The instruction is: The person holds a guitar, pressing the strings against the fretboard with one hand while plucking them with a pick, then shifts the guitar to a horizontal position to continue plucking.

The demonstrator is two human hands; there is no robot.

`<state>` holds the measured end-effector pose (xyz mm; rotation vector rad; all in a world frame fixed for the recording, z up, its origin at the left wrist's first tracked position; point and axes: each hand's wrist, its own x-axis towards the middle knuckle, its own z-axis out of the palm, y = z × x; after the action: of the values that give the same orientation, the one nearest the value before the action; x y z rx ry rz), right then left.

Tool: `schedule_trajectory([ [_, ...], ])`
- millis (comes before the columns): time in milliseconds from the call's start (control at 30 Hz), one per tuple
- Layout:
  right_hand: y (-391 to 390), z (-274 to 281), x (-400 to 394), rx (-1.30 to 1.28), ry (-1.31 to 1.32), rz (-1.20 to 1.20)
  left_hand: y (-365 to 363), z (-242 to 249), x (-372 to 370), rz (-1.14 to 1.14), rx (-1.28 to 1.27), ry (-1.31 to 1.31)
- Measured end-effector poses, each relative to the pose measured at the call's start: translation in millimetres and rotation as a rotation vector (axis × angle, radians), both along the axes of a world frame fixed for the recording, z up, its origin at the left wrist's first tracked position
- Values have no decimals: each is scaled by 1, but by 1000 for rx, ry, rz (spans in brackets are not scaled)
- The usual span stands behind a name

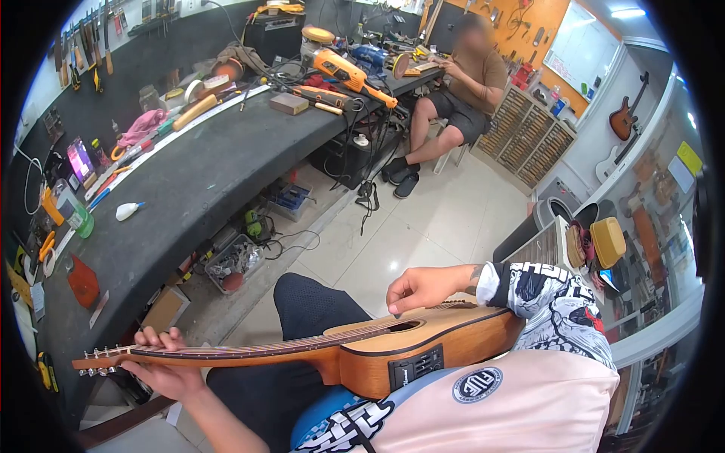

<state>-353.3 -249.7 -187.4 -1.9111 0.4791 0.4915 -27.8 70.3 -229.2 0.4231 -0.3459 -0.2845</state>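
Observation:
An acoustic guitar (pixel 438 336) lies across my lap, its neck pointing left and its preamp panel (pixel 416 368) facing up towards me. Near the headstock (pixel 100 362), my left hand (pixel 168 370) is closed around the neck, thumb on the near side and fingers curled over the far side onto the strings. Over the strings by the soundhole (pixel 404 326), my right hand (pixel 423 289) is closed in a pinch. A small dark tip, which looks like a guitar pick (pixel 397 315), shows below its fingertips.
A dark curved workbench (pixel 219 151) runs along the left with tools, a glue bottle (pixel 128 211) and an orange power tool (pixel 343 72). A person (pixel 472 83) sits at its far end. Below stand a parts bin (pixel 236 263) and cables. A bin (pixel 555 211) stands right.

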Motion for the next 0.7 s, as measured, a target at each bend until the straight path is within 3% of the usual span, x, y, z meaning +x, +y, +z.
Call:
schedule_trajectory([
  [67,1,-14,-3,181,-16,-32,2,0,6,-35,27,-6],
  [167,-3,-38,-9,-319,-68,47,1,4,6,-17,41,16],
  [267,-7,-32,-6,-327,32,-86,-1,4,4,-5,33,57],
  [467,-2,-15,0,-107,-6,-8,4,-9,6,-60,-39,41],
  [700,-4,-9,4,-139,-11,19,2,-18,-10,-168,-61,-14],
])
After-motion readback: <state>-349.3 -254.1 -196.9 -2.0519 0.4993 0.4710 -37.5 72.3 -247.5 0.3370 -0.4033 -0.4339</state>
